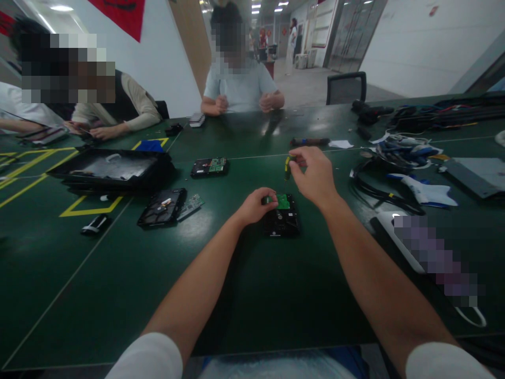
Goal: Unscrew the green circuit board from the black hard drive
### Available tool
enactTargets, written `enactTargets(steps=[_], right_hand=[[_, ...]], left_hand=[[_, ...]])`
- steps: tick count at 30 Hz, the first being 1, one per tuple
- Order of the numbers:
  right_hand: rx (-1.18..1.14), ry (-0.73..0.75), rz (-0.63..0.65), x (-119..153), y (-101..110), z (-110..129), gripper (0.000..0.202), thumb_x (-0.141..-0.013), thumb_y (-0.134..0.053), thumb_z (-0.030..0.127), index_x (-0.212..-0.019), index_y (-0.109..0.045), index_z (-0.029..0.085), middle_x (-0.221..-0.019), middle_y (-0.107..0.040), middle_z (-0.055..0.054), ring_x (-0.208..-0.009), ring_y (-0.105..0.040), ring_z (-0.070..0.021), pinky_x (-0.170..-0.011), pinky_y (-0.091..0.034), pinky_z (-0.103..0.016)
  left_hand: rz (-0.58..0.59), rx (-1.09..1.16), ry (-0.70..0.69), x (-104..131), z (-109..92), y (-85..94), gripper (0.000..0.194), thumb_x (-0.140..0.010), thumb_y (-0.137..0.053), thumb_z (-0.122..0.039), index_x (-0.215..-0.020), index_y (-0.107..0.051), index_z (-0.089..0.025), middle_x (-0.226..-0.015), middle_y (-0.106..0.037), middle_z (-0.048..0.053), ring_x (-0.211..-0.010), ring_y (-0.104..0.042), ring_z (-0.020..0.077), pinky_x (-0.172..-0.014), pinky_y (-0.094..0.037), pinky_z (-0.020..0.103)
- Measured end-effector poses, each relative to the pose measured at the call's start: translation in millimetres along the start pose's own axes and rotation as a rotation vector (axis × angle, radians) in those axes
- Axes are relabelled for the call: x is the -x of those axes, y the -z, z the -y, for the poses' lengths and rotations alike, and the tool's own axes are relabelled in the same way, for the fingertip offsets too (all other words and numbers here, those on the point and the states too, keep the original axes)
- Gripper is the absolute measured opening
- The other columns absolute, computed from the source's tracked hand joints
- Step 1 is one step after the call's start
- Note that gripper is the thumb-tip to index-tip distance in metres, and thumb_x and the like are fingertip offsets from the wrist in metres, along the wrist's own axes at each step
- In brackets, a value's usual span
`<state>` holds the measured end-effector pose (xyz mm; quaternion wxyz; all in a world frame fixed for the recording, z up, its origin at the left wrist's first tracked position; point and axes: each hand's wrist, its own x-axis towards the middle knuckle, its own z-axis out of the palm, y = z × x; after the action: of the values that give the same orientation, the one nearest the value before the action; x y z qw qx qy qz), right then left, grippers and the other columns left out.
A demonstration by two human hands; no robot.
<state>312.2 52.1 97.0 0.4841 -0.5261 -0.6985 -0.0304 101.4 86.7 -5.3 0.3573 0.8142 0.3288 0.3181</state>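
Observation:
A black hard drive [284, 225] with a green circuit board [283, 201] on its upper face lies flat on the table in front of me. My left hand [258, 204] is closed at the drive's upper left corner, thumb and fingertips against it. Pinched in my right hand [313, 171] is a small screwdriver [288, 167] with a yellow and black handle. It stands nearly upright, its thin shaft pointing down over the board's far edge. Whether the tip touches a screw is too small to tell.
Left are another hard drive [210, 166], an opened drive casing [162, 207], a loose circuit board [191, 206] and black trays [114, 171]. Right are bundled cables [402, 151], a blue-white packet [428, 190] and a grey metal box [477, 176]. Two people [242, 87] [130, 100] sit across the table.

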Motion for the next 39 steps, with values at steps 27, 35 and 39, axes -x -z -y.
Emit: enactTargets(steps=[27,35,39], right_hand=[[-0.015,-0.036,-0.008,-0.1,-0.7,0.6,0.017,-0.088,-0.065,0.020,-0.104,-0.066,0.026,-0.107,-0.072,-0.008,-0.097,-0.069,-0.0263,-0.090,-0.058,-0.045],[-0.027,-0.051,-0.010,1.0,-3.8,-3.1,0.024,-0.087,-0.065,0.016,-0.110,-0.067,0.022,-0.106,-0.072,-0.009,-0.093,-0.070,-0.0249,-0.090,-0.058,-0.044],[-0.001,-0.036,0.001,0.5,-2.6,-2.3,0.027,-0.085,-0.065,0.014,-0.110,-0.069,0.024,-0.109,-0.070,-0.008,-0.098,-0.069,-0.0254,-0.091,-0.057,-0.045]], left_hand=[[0.032,-0.034,-0.083,-1.0,0.0,0.5,0.010,-0.093,-0.069,-0.019,-0.100,-0.075,-0.024,-0.120,-0.072,0.006,-0.124,-0.063,0.0240,-0.117,-0.043,0.047],[0.011,-0.038,-0.100,-1.5,0.4,-0.1,0.009,-0.092,-0.070,-0.016,-0.098,-0.074,-0.021,-0.115,-0.073,0.007,-0.119,-0.065,0.0235,-0.114,-0.046,0.046],[0.005,-0.034,-0.115,-1.3,0.0,-0.3,0.008,-0.092,-0.070,-0.016,-0.098,-0.073,-0.021,-0.114,-0.073,0.007,-0.117,-0.066,0.0233,-0.114,-0.046,0.046]])
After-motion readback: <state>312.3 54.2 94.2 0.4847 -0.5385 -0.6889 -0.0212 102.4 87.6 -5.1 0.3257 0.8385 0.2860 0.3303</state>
